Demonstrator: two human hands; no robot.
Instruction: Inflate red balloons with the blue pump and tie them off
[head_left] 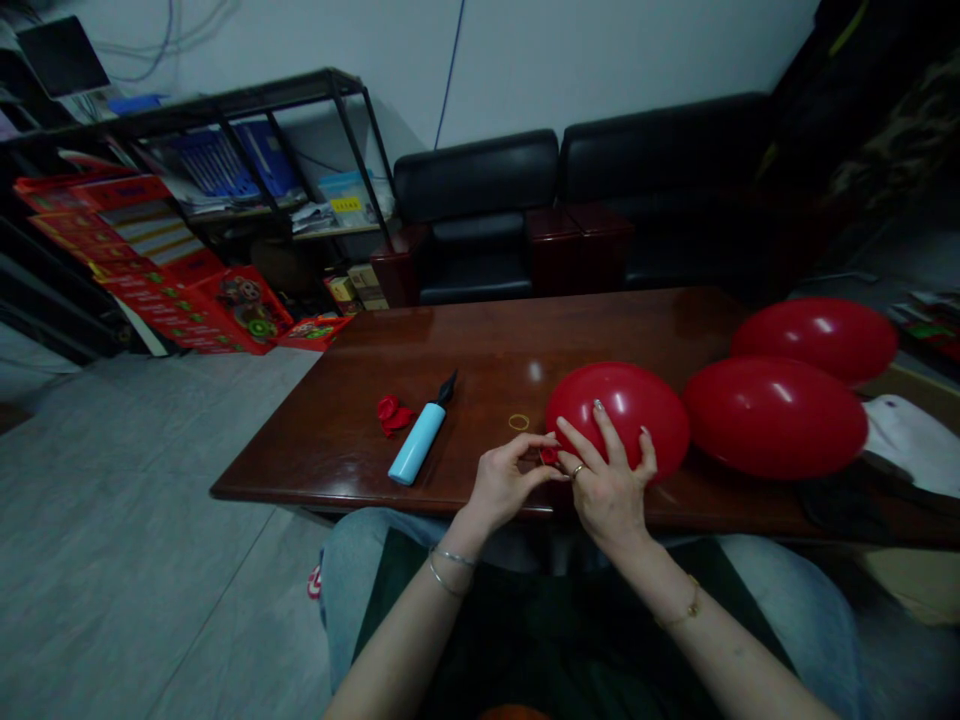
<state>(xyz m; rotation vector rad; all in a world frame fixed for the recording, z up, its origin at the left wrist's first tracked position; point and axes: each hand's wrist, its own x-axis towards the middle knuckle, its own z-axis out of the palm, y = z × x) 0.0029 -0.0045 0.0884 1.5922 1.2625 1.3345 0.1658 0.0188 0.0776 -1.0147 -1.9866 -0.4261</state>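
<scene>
An inflated red balloon (637, 405) rests at the table's front edge, its neck turned toward my left hand. My left hand (510, 478) is closed, thumb and fingers pinching around the balloon's red neck; a thin yellowish band seems to run there, partly hidden by the fingertips. Over the balloon's near side lies my right hand (611, 490), some fingers spread on the rubber while its index finger and thumb hold by the neck. A yellow rubber band (519, 422) lies loose just beyond my left hand. Left of it are a light-blue hand pump (418, 445) with a black nozzle and uninflated red balloons (393, 414).
Two more inflated red balloons (776, 418) sit at the right of the brown wooden table (480, 340), beside a white item (911, 440). Black sofas (480, 175) stand behind it. A metal shelf (300, 95) and stacked red boxes (172, 270) are at the left.
</scene>
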